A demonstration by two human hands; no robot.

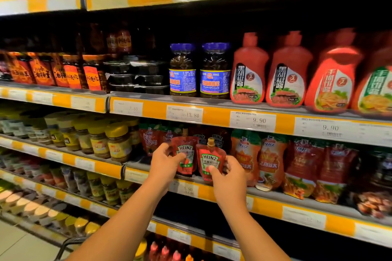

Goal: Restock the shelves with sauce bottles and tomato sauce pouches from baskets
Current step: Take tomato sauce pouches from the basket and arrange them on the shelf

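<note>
Holding a Heinz tomato sauce pouch in each of the hands, the person stands two pouches at the front edge of the shelf (275,203). The left hand (163,160) has its thumb across the face of the left pouch (185,154), fingers curled behind it. The right hand (230,172) pinches the lower part of the right pouch (210,160), thumb on the label.

Both pouches look upright, their bases at or just above the lip of the shelf, with more Heinz pouches (216,139) dim behind them.

The likely trouble is tipping. These are soft, spouted pouches, and if let go before their bottoms sit flat they could slump forward off the edge. The orange sauce pouch (246,154) stands just beside the right hand, so a careless withdrawal might nudge it.
</note>
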